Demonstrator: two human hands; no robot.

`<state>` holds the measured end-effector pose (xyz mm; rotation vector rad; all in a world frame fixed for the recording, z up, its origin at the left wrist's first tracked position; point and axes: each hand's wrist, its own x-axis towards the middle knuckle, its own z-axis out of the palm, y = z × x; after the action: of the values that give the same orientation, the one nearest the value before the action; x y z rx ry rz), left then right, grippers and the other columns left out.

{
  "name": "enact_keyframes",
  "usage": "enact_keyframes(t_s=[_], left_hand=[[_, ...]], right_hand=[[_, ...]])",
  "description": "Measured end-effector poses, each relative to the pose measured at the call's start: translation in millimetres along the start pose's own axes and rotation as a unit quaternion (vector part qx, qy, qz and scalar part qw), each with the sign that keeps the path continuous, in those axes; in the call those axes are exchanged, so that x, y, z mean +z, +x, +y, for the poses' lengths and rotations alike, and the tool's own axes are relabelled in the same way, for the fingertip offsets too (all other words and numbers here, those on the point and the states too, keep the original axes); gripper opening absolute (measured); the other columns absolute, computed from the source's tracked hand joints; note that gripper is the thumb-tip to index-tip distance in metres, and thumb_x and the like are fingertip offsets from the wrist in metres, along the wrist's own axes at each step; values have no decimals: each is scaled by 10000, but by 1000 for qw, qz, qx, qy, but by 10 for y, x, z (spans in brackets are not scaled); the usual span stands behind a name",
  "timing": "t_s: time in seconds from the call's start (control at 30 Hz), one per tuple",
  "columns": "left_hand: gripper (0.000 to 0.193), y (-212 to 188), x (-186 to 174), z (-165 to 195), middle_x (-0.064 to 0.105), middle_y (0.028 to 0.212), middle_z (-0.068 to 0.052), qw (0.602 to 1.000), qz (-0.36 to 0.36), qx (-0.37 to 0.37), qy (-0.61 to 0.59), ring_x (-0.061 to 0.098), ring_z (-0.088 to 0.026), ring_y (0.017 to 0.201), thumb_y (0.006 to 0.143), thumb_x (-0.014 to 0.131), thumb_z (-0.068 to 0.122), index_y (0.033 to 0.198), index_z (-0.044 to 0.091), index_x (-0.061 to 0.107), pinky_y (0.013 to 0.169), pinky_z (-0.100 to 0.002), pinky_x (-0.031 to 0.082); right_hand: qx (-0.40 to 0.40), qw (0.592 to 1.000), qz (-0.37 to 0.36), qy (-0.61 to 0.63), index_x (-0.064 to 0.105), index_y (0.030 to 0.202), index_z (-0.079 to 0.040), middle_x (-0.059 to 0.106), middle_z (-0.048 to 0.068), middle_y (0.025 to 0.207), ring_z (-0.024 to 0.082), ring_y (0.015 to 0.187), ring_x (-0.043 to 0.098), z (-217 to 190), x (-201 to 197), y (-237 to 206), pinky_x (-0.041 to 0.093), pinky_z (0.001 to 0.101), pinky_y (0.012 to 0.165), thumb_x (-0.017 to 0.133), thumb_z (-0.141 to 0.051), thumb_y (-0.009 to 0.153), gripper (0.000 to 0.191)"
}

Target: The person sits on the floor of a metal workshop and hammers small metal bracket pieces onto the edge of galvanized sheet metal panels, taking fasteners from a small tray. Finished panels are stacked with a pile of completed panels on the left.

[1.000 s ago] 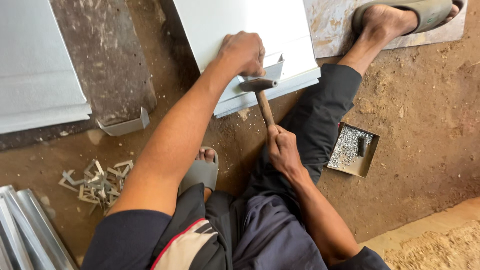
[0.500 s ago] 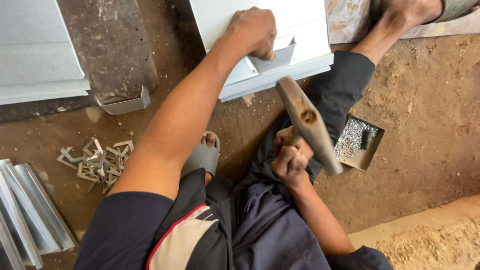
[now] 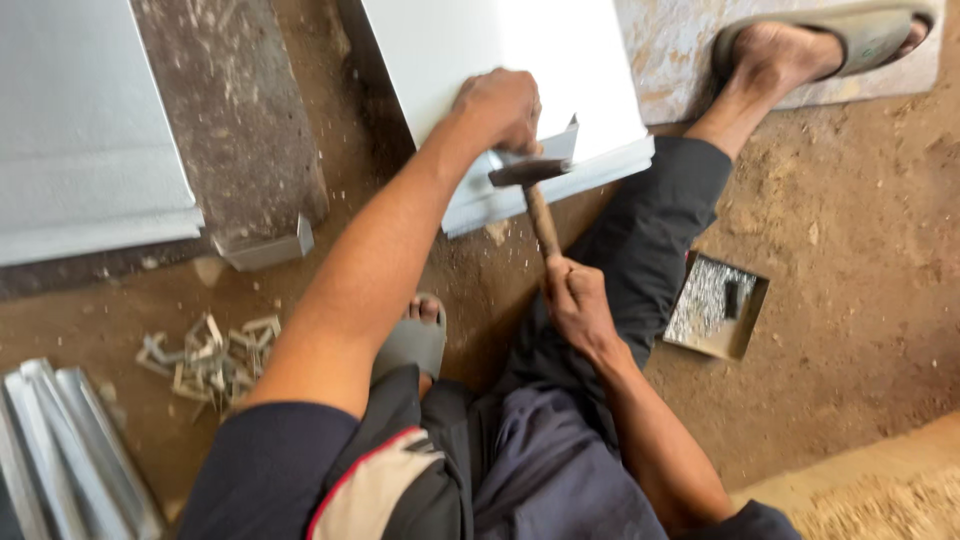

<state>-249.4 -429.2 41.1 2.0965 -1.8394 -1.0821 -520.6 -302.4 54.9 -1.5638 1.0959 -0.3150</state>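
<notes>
The right hand is clenched round the wooden handle of a hammer, whose dark head sits at the folded edge of a pale metal sheet, upper centre of the frame. The left hand presses down on a small bent bracket there, fingers curled just beside the head. A glancing blow could catch those fingers, or the thin sheet could dent. Lower left lie a heap of small clips and shiny folded strips; at right, a shallow tray of fine grey bits rests on packed dirt.
</notes>
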Motion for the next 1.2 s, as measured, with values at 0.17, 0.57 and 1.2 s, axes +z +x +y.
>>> enact_keyframes(t_s=[0.17, 0.57, 1.2], left_hand=[[233, 63, 163, -90, 787, 852, -12, 999, 11, 12, -37, 743, -195, 843, 673, 906, 341, 822, 205, 790, 924, -390, 517], [276, -125, 505, -257, 737, 799, -31, 972, 161, 153, -78, 694, -191, 739, 830, 868, 373, 983, 162, 780, 916, -404, 476], [483, -1275, 753, -51, 605, 1037, -78, 927, 332, 171, -21, 586, -256, 1002, 855, 918, 237, 1221, 104, 632, 924, -422, 390]], right_hand=[[205, 916, -136, 316, 624, 748, -29, 581, 24, 591, 104, 431, 507, -12, -235, -469, 383, 292, 407, 522, -389, 979, 439], [-12, 959, 271, -84, 677, 1176, -11, 720, 107, 983, 163, 839, 682, 822, -950, -459, 547, 276, 748, 722, -80, 964, 228], [140, 860, 469, -146, 674, 807, -16, 658, 46, 700, 109, 631, 593, 2156, -1942, -704, 480, 278, 576, 801, -202, 921, 252]])
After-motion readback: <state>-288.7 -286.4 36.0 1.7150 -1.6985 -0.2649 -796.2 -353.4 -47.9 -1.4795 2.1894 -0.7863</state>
